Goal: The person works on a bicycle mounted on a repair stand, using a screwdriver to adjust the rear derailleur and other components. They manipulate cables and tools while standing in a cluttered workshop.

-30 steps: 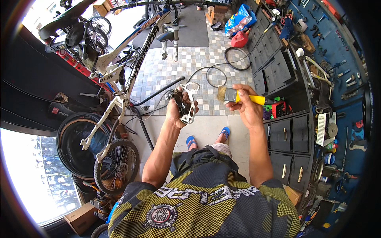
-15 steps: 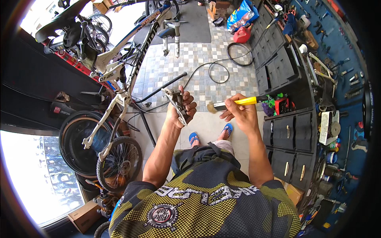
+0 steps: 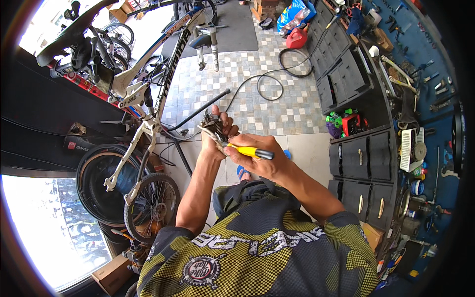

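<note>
In the middle of the view my left hand (image 3: 212, 148) is closed around a small metal bicycle part (image 3: 213, 129) with a spring and a pale plate, looking like a derailleur. My right hand (image 3: 263, 163) grips a paintbrush (image 3: 247, 151) with a yellow and black handle, angled toward that part; its bristles are hidden at the part and fingers. Below them my feet in blue flip-flops (image 3: 241, 172) show partly.
A white bicycle frame (image 3: 148, 131) stands at the left, beside wheels and tires (image 3: 101, 183). Dark drawer cabinets (image 3: 358, 163) and a blue tool board (image 3: 425, 99) line the right. A red jug (image 3: 297, 38), a coiled hose (image 3: 269, 86) and a black tube (image 3: 208, 106) lie on the floor.
My right hand has moved left and down, bringing the brush against the part in my left hand. The part has turned more edge-on and sits slightly further left.
</note>
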